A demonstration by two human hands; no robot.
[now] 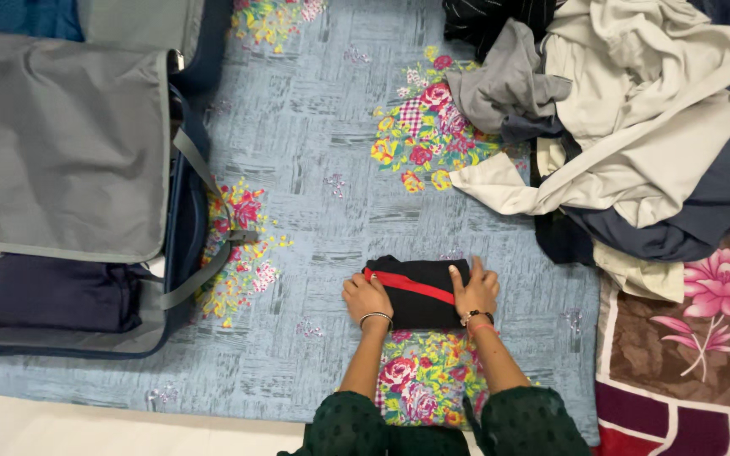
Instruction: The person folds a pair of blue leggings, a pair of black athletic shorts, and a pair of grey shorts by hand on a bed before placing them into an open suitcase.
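Item: folded black garment (420, 297) with red strap, at 6 o'clock on the floral bedsheet (314, 169). I see left hand (367, 297) and right hand (476, 290) pressed flat on its ends, seemingly ungripped. Open suitcase (61, 169) at 9; clothes pile (627, 135) at 2.

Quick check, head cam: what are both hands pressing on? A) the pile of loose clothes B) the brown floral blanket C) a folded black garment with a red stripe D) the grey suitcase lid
C: the left hand and right hand rest on either end of the folded black garment lying on the blue floral sheet.
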